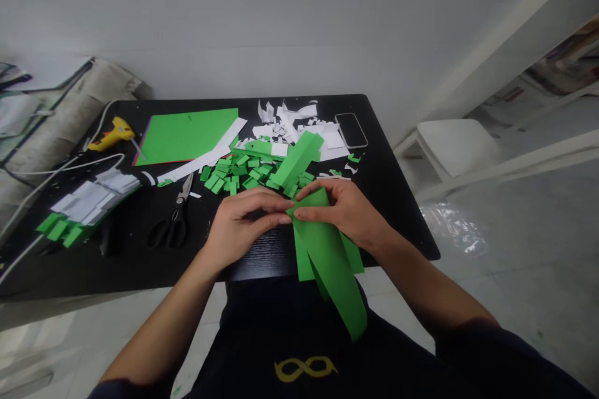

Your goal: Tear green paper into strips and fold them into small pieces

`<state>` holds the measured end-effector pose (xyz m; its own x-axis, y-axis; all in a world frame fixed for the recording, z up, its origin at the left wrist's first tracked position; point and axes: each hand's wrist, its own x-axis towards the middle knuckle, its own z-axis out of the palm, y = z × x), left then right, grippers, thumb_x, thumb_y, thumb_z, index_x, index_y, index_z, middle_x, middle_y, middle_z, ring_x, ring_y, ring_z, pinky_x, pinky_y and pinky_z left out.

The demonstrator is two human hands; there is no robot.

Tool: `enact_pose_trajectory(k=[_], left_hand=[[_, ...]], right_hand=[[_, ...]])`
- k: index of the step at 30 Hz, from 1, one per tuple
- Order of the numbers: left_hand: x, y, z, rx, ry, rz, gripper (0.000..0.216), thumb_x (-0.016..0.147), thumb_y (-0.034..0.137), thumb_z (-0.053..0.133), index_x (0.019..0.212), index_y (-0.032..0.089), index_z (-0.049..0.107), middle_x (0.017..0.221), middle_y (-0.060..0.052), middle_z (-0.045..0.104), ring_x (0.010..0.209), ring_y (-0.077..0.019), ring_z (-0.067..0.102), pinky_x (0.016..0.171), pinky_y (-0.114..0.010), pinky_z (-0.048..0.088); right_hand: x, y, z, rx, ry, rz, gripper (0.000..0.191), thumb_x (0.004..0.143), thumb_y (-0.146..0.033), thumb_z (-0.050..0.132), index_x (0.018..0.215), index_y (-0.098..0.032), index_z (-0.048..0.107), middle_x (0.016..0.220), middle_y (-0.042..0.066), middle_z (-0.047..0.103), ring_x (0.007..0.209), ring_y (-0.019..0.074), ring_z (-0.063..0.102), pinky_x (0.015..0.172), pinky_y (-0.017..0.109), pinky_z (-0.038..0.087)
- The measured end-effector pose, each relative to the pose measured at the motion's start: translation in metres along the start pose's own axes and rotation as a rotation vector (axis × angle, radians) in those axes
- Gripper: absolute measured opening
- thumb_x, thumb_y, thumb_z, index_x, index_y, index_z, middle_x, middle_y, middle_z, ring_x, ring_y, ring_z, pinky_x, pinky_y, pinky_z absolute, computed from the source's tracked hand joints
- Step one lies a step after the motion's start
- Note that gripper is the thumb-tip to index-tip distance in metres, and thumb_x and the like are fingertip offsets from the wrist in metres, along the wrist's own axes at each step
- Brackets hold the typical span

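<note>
My left hand (248, 218) pinches the upper left corner of a green paper strip (325, 249) between thumb and fingers. On the same strip's top end, my right hand (344, 209) is closed, its thumb in front and fingers behind. The strip curls over the table's front edge and hangs toward my lap. Under it lies another flat green paper piece (305, 265). Just beyond my hands are many small folded green paper pieces (234, 171) and a longer folded green strip (297, 159).
Black-handled scissors (175, 224) lie left of my hands. Farther left are a bundle of white and green paper (91, 199) and a yellow glue gun (112, 134) with its cord. Green sheets (191, 134), white scraps (285, 124) and a phone (350, 131) sit toward the back.
</note>
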<state>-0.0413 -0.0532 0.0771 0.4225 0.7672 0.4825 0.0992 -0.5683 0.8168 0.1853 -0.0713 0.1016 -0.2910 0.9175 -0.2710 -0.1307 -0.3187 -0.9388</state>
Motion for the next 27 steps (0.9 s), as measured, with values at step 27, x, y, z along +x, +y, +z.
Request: enact_pose_trajectory(k=[27], left_hand=[[0.0034,-0.0002,-0.0013,-0.013,-0.011,0.005,0.015,0.089,0.019,0.088,0.103,0.024,0.085,0.095,-0.003,0.083,0.084,-0.0153,0.077,0.075,-0.026,0.063]], right_hand=[[0.0022,0.0047,-0.0036,-0.01,-0.002,-0.013,0.034,0.064,-0.033,0.103,0.091,-0.022,0.083,0.076,0.0,0.079,0.065,0.0161,0.072,0.06,0.028,0.057]])
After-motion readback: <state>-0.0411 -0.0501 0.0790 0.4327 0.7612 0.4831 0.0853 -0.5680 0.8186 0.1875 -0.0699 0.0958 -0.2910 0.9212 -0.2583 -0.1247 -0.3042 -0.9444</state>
